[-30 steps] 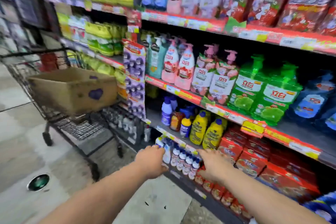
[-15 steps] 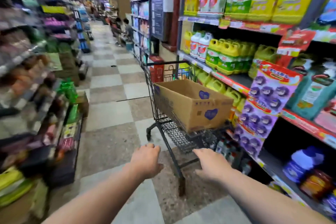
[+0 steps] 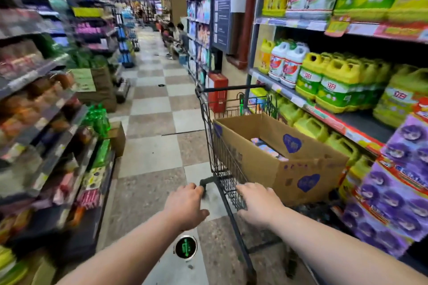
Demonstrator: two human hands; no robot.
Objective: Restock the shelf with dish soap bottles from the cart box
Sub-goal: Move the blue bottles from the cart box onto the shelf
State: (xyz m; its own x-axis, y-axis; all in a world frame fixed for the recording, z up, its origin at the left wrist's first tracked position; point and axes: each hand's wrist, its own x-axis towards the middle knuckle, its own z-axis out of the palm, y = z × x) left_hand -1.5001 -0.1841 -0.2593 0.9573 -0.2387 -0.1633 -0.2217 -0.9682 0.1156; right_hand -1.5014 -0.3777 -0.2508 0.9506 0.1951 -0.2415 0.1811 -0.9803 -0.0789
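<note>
Both hands reach forward empty, fingers loose and slightly spread. Left hand [image 3: 185, 206] at near corner of cart [image 3: 223, 155], right hand [image 3: 259, 203] over its wire end; contact unclear for either. Cardboard box [image 3: 278, 169] sits open in cart, pastel bottles [image 3: 266, 149] lying low inside, blurred. Shelf [image 3: 324, 111] of yellow-green jugs [image 3: 335, 85] just right of cart. Checkered floor [image 3: 150, 122] to left.

Both forearms reach in from the bottom edge. Left hand [image 3: 185, 207] and right hand [image 3: 258, 206] lower centre, palms down, fingers relaxed.
</note>
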